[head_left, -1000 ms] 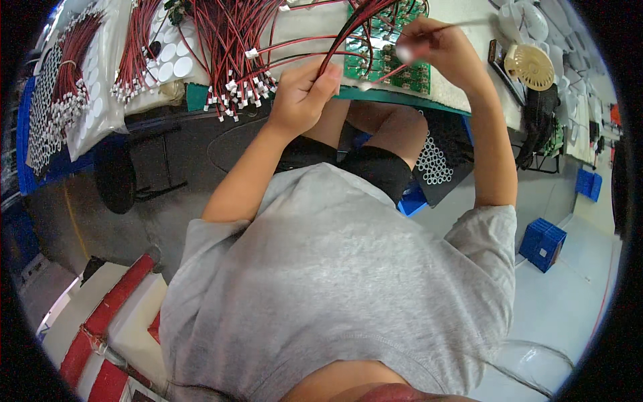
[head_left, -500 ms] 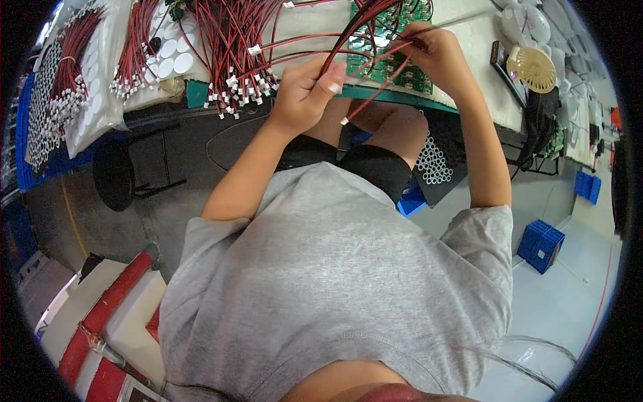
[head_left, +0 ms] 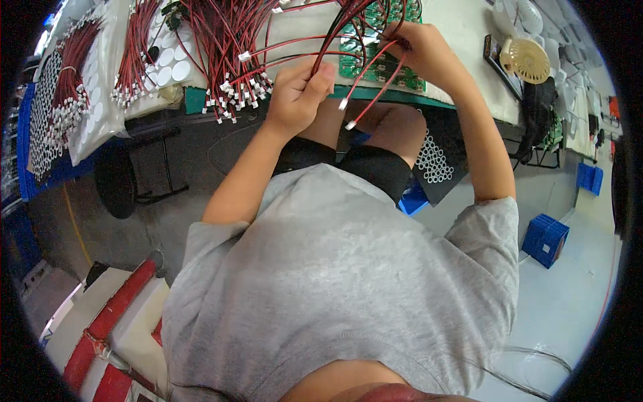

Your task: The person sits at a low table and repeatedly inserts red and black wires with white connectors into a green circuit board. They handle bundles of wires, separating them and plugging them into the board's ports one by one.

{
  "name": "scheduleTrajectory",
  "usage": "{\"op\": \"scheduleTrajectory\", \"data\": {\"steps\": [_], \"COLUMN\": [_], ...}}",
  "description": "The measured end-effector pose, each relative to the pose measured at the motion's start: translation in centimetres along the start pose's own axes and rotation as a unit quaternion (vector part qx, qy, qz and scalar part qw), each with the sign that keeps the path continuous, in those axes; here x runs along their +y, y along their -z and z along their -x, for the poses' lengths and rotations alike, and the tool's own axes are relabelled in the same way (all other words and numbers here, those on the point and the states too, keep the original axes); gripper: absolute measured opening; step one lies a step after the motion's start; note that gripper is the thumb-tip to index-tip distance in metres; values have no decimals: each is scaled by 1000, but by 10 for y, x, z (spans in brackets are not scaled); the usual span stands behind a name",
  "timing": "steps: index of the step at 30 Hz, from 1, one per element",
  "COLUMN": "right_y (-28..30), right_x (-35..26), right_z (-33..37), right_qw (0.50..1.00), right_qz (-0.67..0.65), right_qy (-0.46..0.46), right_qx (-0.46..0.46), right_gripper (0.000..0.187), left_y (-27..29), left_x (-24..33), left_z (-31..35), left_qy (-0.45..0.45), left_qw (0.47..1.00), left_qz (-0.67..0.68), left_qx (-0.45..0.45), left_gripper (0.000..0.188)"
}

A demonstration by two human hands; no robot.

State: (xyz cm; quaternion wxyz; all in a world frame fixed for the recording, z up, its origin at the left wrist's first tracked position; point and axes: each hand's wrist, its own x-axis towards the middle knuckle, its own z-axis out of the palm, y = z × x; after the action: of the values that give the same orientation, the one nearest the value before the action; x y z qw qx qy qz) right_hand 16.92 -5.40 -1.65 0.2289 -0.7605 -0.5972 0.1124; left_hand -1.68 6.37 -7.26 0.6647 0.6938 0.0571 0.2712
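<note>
I see red-and-black wires (head_left: pixel 305 50) with white connector tips, a green circuit board (head_left: pixel 382 63), a cream-yellow fan (head_left: pixel 526 59), a plain grey shirt (head_left: pixel 348 288), black shorts (head_left: pixel 375 167), blue crates (head_left: pixel 548 240), and a black sheet with white rings (head_left: pixel 439 164).

Looking like an electronics assembly workshop: wire harness bundles (head_left: pixel 221 60) lying left of the hands, green circuit boards (head_left: pixel 382 63) sitting between them.

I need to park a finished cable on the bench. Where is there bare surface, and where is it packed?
Bare pale table top lies between the green circuit boards and the small cream fan. Crowded: red-black wire bundles cover the left bench, and both the left hand and the right hand grip wires over the boards.
</note>
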Motion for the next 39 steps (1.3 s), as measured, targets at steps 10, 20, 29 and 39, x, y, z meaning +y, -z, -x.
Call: {"op": "scheduleTrajectory", "data": {"steps": [10, 20, 29, 39], "right_y": [19, 6, -10, -10], "right_x": [2, -2, 3, -5], "right_z": [26, 16, 17, 18], "right_qw": [932, 900, 983, 990], "right_qz": [-351, -420, -176, -121], "right_qy": [-95, -118, -34, -44], "right_qx": [5, 2, 38, 63], "right_gripper": [32, 11, 13, 12], "left_y": [-4, -2, -5, -6], "left_x": [-3, -3, -4, -2], "left_z": [-1, -1, -2, -2], "left_qy": [7, 0, -44, -39], "left_qw": [999, 999, 998, 999], "left_qz": [30, 43, 40, 18], "left_qx": [10, -8, -9, 0], "left_gripper": [30, 28, 27, 26]}}
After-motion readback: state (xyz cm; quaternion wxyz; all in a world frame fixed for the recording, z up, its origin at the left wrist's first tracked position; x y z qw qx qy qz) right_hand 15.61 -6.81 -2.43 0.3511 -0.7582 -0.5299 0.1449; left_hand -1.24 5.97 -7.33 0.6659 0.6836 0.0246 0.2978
